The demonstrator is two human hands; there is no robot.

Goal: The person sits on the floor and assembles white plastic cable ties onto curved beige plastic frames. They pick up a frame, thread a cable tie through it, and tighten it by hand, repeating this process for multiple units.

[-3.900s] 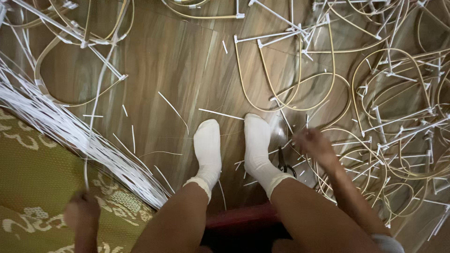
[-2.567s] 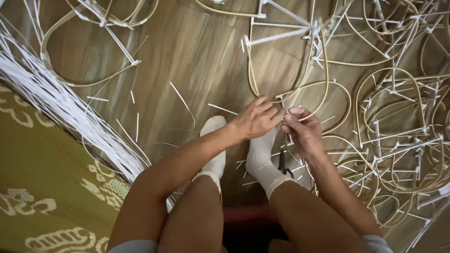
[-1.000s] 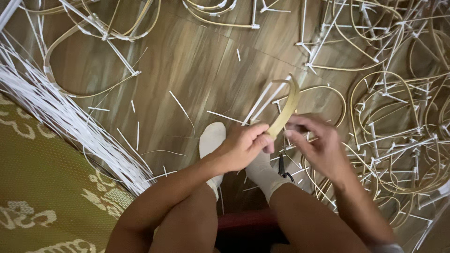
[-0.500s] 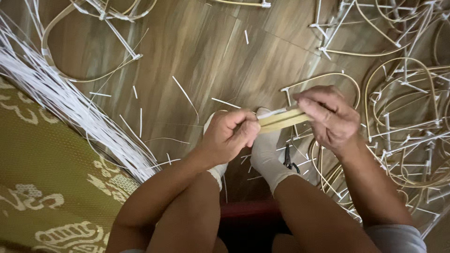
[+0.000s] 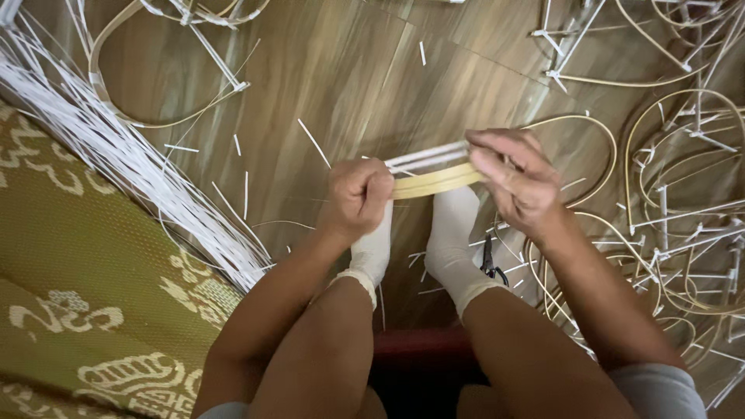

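Head view, looking down on a seated person's bare legs and hands.

Left hand (image 5: 358, 194): it is curling into a closed fist, the grip pressed together around the near end of a pale yellow flat bent cane strip (image 5: 434, 180). The knuckles are facing up, and the hand is hovering just above the left white sock (image 5: 374, 248).

Right hand (image 5: 516, 180): its fingers are pinching the far end of the same cane strip together with two thin white plastic rods (image 5: 425, 155) lying along its upper edge. Thumb and forefinger are closing on the bundle; the other fingers are fanning loosely below.

The strip is being held level between both hands, off the floor, above the toes of the right white sock (image 5: 454, 248).

Surroundings: both feet are resting on a brown wood-grain plank floor (image 5: 349, 70). A small black-handled tool (image 5: 490, 262) is lying on the floor just beside the right foot; its kind I cannot tell. A thick bundle of long white strands (image 5: 132, 167) is running diagonally on the left, along the edge of a green mat with cream pattern (image 5: 85, 295). Finished cane hoops with white cross-rods (image 5: 683, 194) are piling up on the right. Short white offcuts (image 5: 314, 143) are scattering over the floor.
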